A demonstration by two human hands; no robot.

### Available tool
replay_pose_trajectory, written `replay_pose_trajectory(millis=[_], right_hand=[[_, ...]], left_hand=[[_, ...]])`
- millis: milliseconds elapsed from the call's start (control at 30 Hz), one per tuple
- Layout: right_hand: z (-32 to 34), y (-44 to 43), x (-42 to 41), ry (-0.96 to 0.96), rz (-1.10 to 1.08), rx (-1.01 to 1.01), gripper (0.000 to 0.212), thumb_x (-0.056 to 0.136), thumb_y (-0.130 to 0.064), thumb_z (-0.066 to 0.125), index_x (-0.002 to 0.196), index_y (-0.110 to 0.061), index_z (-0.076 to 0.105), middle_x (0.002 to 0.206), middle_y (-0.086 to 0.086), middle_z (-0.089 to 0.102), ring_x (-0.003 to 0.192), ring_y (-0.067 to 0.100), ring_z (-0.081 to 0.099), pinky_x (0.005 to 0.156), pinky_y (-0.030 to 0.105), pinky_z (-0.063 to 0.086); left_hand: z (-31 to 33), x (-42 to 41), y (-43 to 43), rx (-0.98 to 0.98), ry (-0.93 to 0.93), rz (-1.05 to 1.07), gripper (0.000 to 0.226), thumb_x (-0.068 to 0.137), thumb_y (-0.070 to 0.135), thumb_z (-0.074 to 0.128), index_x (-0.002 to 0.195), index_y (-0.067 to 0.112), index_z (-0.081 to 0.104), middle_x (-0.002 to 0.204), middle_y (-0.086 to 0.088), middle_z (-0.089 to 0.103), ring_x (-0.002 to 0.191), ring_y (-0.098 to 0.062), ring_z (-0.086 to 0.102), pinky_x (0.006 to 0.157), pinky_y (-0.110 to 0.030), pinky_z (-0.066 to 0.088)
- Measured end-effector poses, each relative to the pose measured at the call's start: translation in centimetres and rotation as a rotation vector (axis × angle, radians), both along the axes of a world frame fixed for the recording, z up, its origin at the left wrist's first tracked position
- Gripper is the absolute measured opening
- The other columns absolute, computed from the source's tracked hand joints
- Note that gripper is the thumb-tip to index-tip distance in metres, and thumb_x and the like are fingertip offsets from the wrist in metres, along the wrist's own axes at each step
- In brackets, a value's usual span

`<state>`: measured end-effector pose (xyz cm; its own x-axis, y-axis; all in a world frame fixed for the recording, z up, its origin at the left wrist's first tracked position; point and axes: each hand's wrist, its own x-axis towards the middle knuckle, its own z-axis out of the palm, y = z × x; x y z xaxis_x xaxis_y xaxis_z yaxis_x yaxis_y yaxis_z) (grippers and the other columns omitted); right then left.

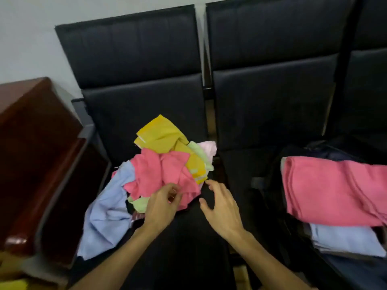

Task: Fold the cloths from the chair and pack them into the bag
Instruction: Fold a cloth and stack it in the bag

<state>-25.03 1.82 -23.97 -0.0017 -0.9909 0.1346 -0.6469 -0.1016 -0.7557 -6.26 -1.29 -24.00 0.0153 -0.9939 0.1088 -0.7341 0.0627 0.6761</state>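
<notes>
No writing to read anywhere here: no label, brand, number or sign shows on any surface in view.

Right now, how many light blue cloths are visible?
2: crumpled light blue cloth on the black chair, folded light blue cloth in the black bag; more possibly hidden.

One head-worn view looks forward and down, close above the chair [144,105].
</notes>
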Motion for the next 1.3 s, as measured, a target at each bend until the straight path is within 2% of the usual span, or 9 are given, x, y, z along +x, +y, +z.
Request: replay_pose_trajectory(millis=[133,267,467,600,767,900,1067,1167,1300], right_hand=[[-1.9,-2.8,5.3,0.039,0.063,0.145,0.032,0.097,-0.025,0.056,0.129,-0.027,0.056,0.115,-0.006,0.065,0.106,0.017,0.063,0.084,0.035,0.052],[-3.3,-6.8,9.2,0.061,0.064,0.251,0.034,0.097,-0.030,0.057,0.131,-0.030,0.057,0.131,-0.007,0.060,0.115,0.018,0.060,0.091,0.036,0.052],[-4.9,-11.3,11.6,-0.090,-0.121,0.421,0.027,0.088,-0.012,0.070,0.115,-0.015,0.069,0.109,-0.004,0.069,0.102,0.013,0.063,0.085,0.014,0.041],[-5.1,-11.7,11.7,-0.265,-0.277,0.472,0.019,0.080,-0.007,0.075,0.080,-0.025,0.073,0.082,-0.011,0.071,0.089,0.014,0.068,0.092,0.034,0.054],[-4.9,-10.8,11.4,-0.303,-0.285,0.536,0.021,0.079,-0.008,0.076,0.088,-0.021,0.063,0.087,-0.005,0.068,0.088,0.016,0.065,0.080,0.028,0.053],[-3.8,-10.5,12.3,-0.439,-0.259,0.563,0.022,0.080,0.004,0.071,0.083,-0.016,0.063,0.085,0.004,0.070,0.079,0.017,0.065,0.069,0.022,0.052],[3.2,-9.8,12.8,-0.618,-0.119,0.495,0.020,0.078,0.013,0.062,0.091,-0.003,0.062,0.071,0.010,0.064,0.057,0.011,0.059,0.051,0.018,0.047],[10.3,-8.7,12.3,-0.680,0.031,0.410,0.026,0.078,0.008,0.069,0.095,-0.010,0.061,0.075,0.010,0.066,0.059,0.009,0.057,0.055,0.019,0.044],[19.4,-7.0,12.1,-0.688,0.090,0.229,0.026,0.075,-0.003,0.078,0.095,-0.013,0.066,0.068,0.003,0.065,0.060,0.012,0.054,0.059,0.033,0.038]], left_hand=[[-2.5,5.3,-2.1,0.077,-0.070,0.137,0.009,0.091,0.023,0.066,0.100,0.022,0.071,0.093,0.007,0.072,0.083,-0.014,0.068,0.072,-0.029,0.051],[-3.6,7.1,-4.4,0.061,-0.216,0.113,0.016,0.087,0.022,0.069,0.102,0.017,0.068,0.104,-0.001,0.067,0.090,-0.026,0.064,0.070,-0.031,0.044],[-5.0,5.8,-6.4,-0.037,-0.391,-0.166,0.023,0.075,0.016,0.078,0.097,0.017,0.072,0.094,-0.002,0.064,0.089,-0.025,0.062,0.059,-0.031,0.041],[-5.4,5.0,-7.1,0.031,-0.429,-0.193,0.030,0.089,0.030,0.065,0.116,0.018,0.066,0.115,-0.002,0.062,0.113,-0.025,0.054,0.084,-0.037,0.047],[-5.2,4.4,-7.1,0.153,-0.453,-0.143,0.038,0.093,0.038,0.060,0.124,0.016,0.059,0.127,-0.003,0.059,0.124,-0.023,0.047,0.095,-0.035,0.042],[-4.8,4.2,-6.8,0.152,-0.332,-0.159,0.034,0.089,0.023,0.058,0.123,0.019,0.060,0.121,-0.002,0.064,0.117,-0.021,0.054,0.090,-0.032,0.042],[-0.4,4.7,-6.2,0.076,0.117,-0.067,0.041,0.084,0.003,0.062,0.119,0.023,0.068,0.097,0.006,0.074,0.082,-0.011,0.068,0.075,-0.029,0.056],[5.1,4.9,-5.3,-0.071,0.324,0.012,0.033,0.089,0.000,0.056,0.108,0.022,0.070,0.093,0.012,0.070,0.081,-0.003,0.065,0.076,-0.028,0.055],[15.9,5.3,-3.8,-0.298,0.485,-0.067,0.027,0.093,0.001,0.053,0.095,0.021,0.070,0.079,0.018,0.067,0.077,0.013,0.061,0.070,-0.007,0.043]])
